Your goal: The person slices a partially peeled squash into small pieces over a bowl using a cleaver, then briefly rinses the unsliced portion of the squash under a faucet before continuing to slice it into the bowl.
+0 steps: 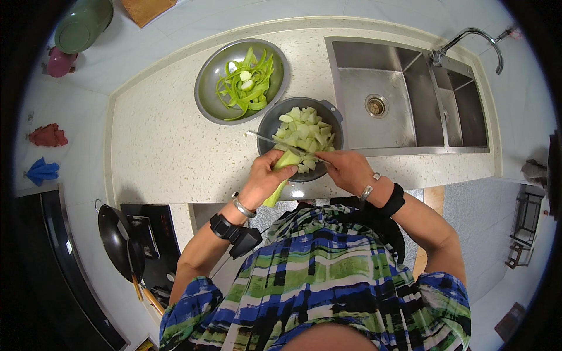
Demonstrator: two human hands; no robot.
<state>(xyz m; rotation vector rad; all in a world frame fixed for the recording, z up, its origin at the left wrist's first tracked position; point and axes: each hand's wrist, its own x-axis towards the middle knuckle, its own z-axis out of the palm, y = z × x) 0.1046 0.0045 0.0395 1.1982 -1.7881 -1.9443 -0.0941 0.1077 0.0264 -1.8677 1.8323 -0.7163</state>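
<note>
My left hand (268,173) is closed around a long piece of peeled green vegetable (277,192), perhaps a gourd, tilted over the near rim of a grey bowl (268,120). In my right hand (347,169) is a knife (263,137), its blade lying across the vegetable's far end and pointing left. Its handle is mostly hidden by my fingers. Pale green cut chunks (305,127) are heaped in the bowl beneath both hands. Behind and to the left, a wide metal bowl (206,107) holds long green peelings (259,94) and a few pale end pieces (246,81).
A steel double sink (351,87) with a curved faucet (470,33) is set into the speckled countertop (153,131) on the right. At lower left, a black wok (116,237) is by the stove (169,237). Red (48,135) and blue cloths (43,171) hang on the left wall.
</note>
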